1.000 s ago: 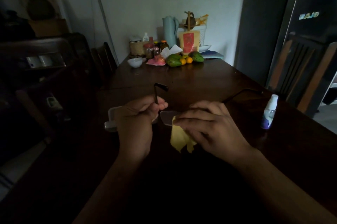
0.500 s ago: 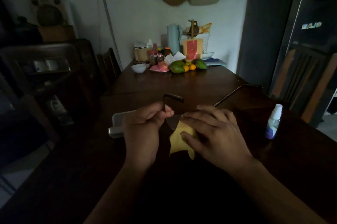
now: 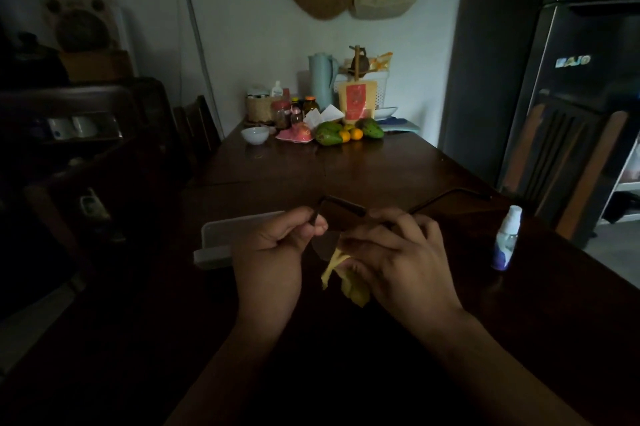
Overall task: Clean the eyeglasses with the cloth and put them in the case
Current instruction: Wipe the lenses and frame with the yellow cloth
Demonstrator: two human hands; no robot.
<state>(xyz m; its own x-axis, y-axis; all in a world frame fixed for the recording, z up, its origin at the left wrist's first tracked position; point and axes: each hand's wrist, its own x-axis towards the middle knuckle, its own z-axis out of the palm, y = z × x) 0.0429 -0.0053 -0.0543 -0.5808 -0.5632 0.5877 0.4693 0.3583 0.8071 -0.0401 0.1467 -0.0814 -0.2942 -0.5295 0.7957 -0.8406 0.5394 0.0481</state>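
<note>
Cloth [image 3: 343,282] slipped lower, right hand [image 3: 405,263] clutching it, left hand [image 3: 270,252] pinching eyeglasses [image 3: 343,209], partly hidden behind both hands

Cloth [image 3: 341,278] plain yellow. Eyeglasses [image 3: 341,205] dark frame, near black. Case [image 3: 228,235] pale grey, translucent. Spray bottle [image 3: 506,235] at right edge white, purple-blue label. Surface [image 3: 346,169] dark brown wood. Far edge: green fruit [image 3: 329,136], orange fruit [image 3: 350,134], white bowl [image 3: 255,134], pale teal jug [image 3: 322,81].

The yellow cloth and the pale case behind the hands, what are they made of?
Yellow cloth: soft thin fabric, probably microfibre; it hangs in limp crumpled folds. Case: seemingly hard plastic, pale matt grey, straight edges, rounded corner; dim light leaves doubt.
</note>
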